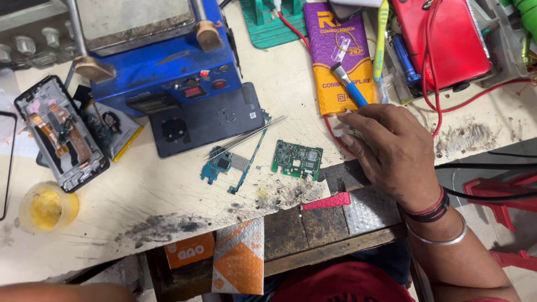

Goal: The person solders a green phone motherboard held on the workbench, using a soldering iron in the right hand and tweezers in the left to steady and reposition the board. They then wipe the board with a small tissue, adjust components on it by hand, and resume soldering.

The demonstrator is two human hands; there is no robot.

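Observation:
My right hand [394,154] rests on the right side of the bench, fingers curled around a blue-handled brush [351,88] whose bristle end points up-left over a purple and yellow package [330,45]. A small white scrap lies under its fingertips. To the hand's left lie a green circuit board [296,159], a smaller blue-green board [222,165] and metal tweezers [246,138]. Only a strip of bare forearm [61,292] shows at the bottom left; my left hand is out of frame.
A blue machine [159,61] stands at the back with a dark phone back cover [207,120] before it. An opened phone frame [60,134] and a yellow jar [47,208] sit left. Red device and wires [442,42] at the right. A pink strip [327,201] and orange packets [240,258] lie near the front.

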